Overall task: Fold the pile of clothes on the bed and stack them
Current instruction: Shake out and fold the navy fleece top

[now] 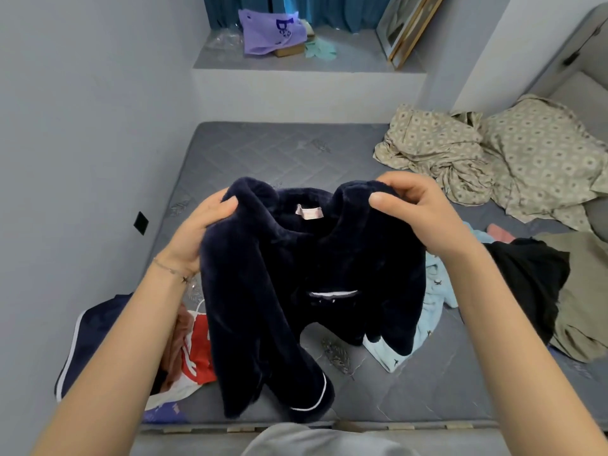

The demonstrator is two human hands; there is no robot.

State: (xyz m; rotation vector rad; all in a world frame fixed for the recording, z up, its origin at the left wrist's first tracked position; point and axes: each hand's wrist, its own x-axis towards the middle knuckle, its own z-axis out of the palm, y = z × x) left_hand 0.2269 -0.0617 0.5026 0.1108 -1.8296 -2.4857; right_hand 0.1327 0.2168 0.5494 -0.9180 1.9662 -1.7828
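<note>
I hold the navy fleece jacket up over the near half of the bed. The left grip is closed on one shoulder and the right grip pinches the other beside the collar.

The main risk I see is a bad fold. The plush looks thick and slippery, and the sleeves hang bunched and crossed below. If I lay it down as it is, I expect to trap a twisted sleeve and get a lumpy result.

The hem also dangles just above the pale blue garment and near the red and white one. Dragging it sideways could snag them and scatter the unfolded pile.

The jacket is deep-piled, soft and heavy-looking. It has thin white piping on a cuff and a pocket, and a small pink label inside the neck. The bed's surface is grey and quilted in diamonds, and it looks flat enough to fold on.
</note>
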